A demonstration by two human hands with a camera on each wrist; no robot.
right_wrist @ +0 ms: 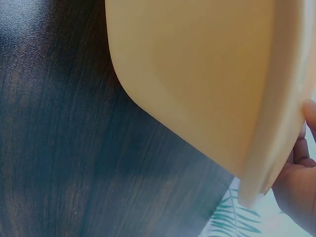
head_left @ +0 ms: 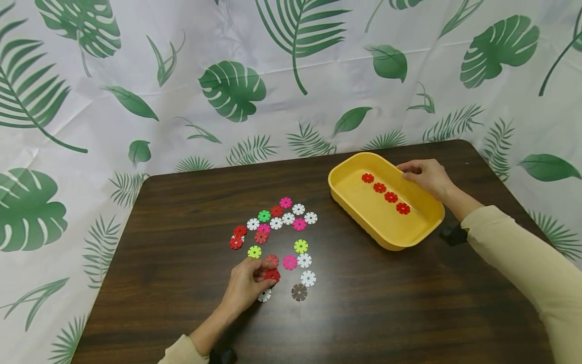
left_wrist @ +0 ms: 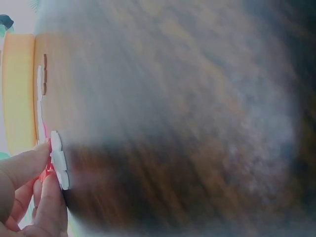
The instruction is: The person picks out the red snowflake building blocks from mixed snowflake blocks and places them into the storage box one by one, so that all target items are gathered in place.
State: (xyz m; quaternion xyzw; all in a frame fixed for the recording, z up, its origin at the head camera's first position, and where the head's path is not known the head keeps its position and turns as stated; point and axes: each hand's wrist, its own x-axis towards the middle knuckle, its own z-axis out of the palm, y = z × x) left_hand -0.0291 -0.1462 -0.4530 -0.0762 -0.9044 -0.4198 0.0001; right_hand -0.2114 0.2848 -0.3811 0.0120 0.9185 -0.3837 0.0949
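Observation:
In the head view the left hand (head_left: 247,284) pinches a red notched disc (head_left: 273,275) between thumb and fingers, low over the table among other discs. The left wrist view shows the same hand (left_wrist: 34,190) with its fingertips at a red piece beside a white disc (left_wrist: 59,160). The right hand (head_left: 427,177) grips the far right rim of a yellow tray (head_left: 364,218), thumb at the rim. Four red discs, one of them a red disc (head_left: 379,187), lie in a row inside the tray. In the right wrist view part of the right hand (right_wrist: 296,173) shows beside the tray wall (right_wrist: 197,84).
Scattered discs lie mid-table: a green disc (head_left: 264,216), a pink disc (head_left: 290,262), a brown disc (head_left: 299,292), a white disc (head_left: 308,278) and several others. The dark wooden table (head_left: 182,217) meets a leaf-patterned cloth (head_left: 173,121) at its far edge.

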